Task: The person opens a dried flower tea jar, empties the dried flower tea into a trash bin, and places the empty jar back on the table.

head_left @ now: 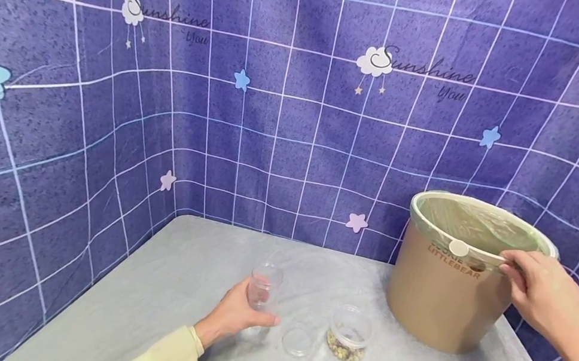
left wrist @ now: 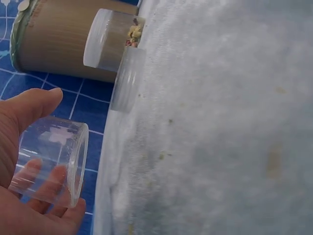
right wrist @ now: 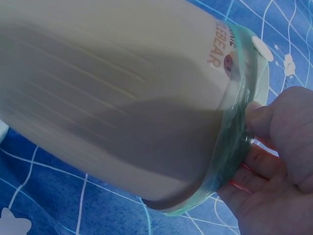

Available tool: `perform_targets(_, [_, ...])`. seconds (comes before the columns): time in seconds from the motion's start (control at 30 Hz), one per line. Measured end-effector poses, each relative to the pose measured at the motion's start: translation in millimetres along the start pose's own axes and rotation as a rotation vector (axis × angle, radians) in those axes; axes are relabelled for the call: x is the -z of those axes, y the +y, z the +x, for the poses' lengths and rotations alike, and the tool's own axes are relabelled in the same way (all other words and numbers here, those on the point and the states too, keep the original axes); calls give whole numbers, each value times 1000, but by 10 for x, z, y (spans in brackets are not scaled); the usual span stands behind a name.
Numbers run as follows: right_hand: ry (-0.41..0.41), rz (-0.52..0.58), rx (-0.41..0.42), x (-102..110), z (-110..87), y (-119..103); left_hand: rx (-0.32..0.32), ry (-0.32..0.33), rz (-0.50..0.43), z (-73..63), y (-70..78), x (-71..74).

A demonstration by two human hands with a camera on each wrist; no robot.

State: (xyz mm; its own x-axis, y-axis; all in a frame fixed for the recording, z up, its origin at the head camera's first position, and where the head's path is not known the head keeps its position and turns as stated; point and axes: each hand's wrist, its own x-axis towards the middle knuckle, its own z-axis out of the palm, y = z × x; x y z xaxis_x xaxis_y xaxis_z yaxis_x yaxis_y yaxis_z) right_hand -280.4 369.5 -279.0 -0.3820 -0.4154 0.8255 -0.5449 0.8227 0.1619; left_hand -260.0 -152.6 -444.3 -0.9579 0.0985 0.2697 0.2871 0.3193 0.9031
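Bin: was tan, with orange-brown lettering; its rim was white, its liner translucent green.
Jar: was clear, as was the lid.
Tub: was clear; its contents were speckled yellow and brown.
Sleeves: were pale yellow.
Table cover: was mottled pale grey.
Backdrop: was purple-blue, gridded in white, pink and light-blue lines, with blue and lilac stars, white clouds and dark script.

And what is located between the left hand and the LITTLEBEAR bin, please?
The head view shows a clear round lid, then, nearer the bin, a clear jar holding yellowish bits.
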Motion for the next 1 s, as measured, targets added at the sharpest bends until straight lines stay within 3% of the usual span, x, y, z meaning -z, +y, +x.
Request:
perform_targets(0.37, [0,3,-4,-2,14,21,36,-14,-87,-31,-127,-84])
perform_targets(1.0, [-10,2,-33,-9,-4,1,63,-49,-101,-92,-203,-81])
